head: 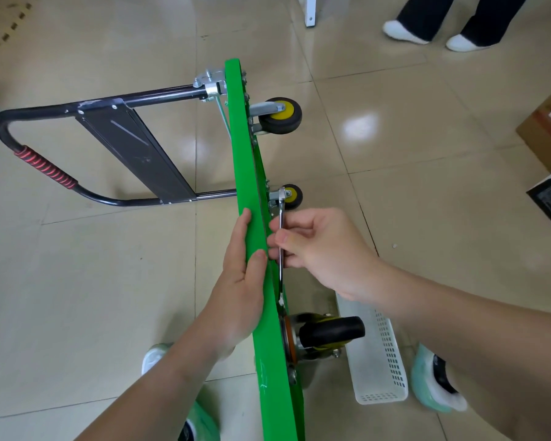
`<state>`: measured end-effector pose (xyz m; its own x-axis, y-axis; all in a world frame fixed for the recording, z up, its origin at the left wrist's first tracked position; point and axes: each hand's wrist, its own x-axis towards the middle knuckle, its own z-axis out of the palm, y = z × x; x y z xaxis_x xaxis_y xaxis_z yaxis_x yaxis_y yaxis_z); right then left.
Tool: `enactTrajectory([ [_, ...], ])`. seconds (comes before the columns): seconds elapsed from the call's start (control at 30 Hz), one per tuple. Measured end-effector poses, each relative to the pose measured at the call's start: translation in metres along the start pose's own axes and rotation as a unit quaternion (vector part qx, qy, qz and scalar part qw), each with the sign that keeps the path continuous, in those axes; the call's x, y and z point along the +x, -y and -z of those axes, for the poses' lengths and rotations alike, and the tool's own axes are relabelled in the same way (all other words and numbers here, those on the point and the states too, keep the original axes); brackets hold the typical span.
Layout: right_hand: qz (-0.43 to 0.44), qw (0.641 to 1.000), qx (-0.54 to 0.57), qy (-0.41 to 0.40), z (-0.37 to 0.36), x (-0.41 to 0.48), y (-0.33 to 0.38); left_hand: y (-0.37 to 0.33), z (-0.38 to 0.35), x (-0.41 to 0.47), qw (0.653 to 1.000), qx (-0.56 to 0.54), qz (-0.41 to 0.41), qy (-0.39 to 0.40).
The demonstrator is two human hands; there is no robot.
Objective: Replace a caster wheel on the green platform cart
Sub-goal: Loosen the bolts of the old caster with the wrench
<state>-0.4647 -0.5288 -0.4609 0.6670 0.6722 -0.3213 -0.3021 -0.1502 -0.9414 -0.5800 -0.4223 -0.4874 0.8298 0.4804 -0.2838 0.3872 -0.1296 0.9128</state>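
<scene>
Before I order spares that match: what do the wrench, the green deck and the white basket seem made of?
The wrench: likely polished steel, silvery glint. The green deck: glossy green coat; metal or plastic beneath, unclear. The white basket: likely moulded plastic, matte, perforated walls.

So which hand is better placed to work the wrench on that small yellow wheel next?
Right. The right hand grips the wrench, whose far end sits at the bracket of the small wheel. The left hand lies flat against the green cart, steadying it on edge.
</scene>
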Motion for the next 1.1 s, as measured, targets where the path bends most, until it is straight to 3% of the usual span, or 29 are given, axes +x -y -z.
enactTrajectory([
  [0.13, 0.182, 0.980, -0.075, 0.008, 0.003, -0.045, -0.016, -0.001, 0.001, -0.002, 1.000, 0.007, -0.004, -0.001],
  [0.23, 0.355, 0.916, -0.185, 0.016, 0.008, -0.077, -0.038, 0.001, 0.000, -0.001, 1.000, -0.001, -0.002, -0.008],
  [0.33, 0.411, 0.886, -0.216, 0.001, 0.013, -0.081, -0.046, 0.000, 0.000, -0.002, 1.000, -0.003, 0.000, -0.007],
  [0.47, 0.347, 0.932, -0.091, -0.056, 0.014, -0.059, -0.027, -0.001, -0.001, -0.002, 1.000, 0.004, -0.003, -0.008],
  [0.57, 0.210, 0.974, 0.034, -0.071, 0.013, -0.042, -0.009, -0.001, -0.001, -0.002, 1.000, 0.002, 0.001, -0.008],
  [0.63, 0.122, 0.989, 0.035, -0.070, 0.015, -0.028, -0.002, -0.001, -0.001, -0.002, 1.000, 0.003, 0.001, -0.005],
  [0.83, -0.018, 0.998, 0.038, -0.051, 0.018, 0.003, 0.007, 0.000, 0.000, -0.001, 1.000, 0.001, 0.007, 0.000],
  [1.1, -0.061, 0.998, 0.025, -0.008, 0.013, 0.017, 0.003, 0.004, 0.001, 0.000, 1.000, 0.000, 0.001, 0.009],
])
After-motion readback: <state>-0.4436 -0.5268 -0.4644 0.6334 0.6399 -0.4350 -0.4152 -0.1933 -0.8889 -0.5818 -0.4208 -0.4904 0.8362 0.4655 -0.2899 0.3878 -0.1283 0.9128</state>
